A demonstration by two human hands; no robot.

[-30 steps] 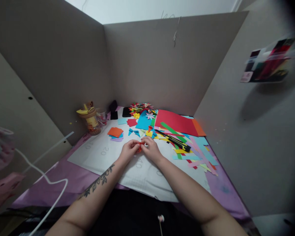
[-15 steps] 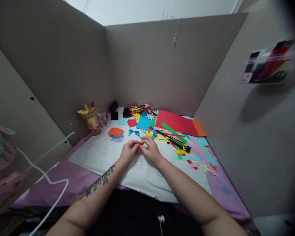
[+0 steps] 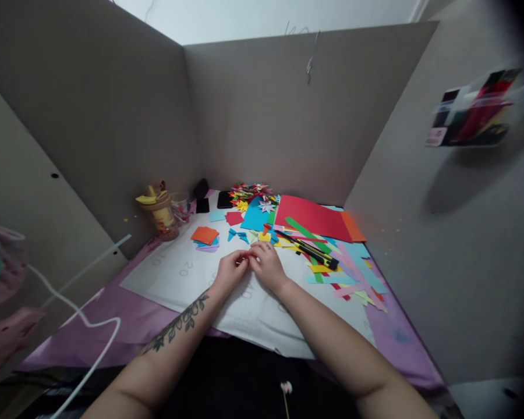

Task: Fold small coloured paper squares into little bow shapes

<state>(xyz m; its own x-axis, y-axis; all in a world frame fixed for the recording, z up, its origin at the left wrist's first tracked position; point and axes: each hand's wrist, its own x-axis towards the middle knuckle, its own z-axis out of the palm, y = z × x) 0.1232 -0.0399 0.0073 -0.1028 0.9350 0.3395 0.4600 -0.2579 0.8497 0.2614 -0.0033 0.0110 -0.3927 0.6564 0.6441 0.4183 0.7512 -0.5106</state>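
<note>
My left hand (image 3: 231, 269) and my right hand (image 3: 267, 265) meet over the white sheet, fingertips together. Both are closed on a small red piece of paper (image 3: 248, 255), which my fingers mostly hide. Just beyond my hands lie small folded blue paper pieces (image 3: 237, 235), a folded orange-red piece (image 3: 266, 228) and a yellow paper square (image 3: 264, 237). To the left of them is a stack of paper squares with an orange one (image 3: 205, 235) on top.
Coloured paper strips (image 3: 344, 279) and a yellow-black utility knife (image 3: 318, 255) lie to the right. Behind are red paper sheets (image 3: 310, 218), a heap of folded paper stars (image 3: 251, 192) and a black phone (image 3: 225, 199). A decorated cup (image 3: 163, 218) stands at left. Grey panels (image 3: 266, 116) enclose the table.
My left hand's fingers have rolled inward and closer to the right hand, so less of the red paper shows. My right hand has hardly moved.
</note>
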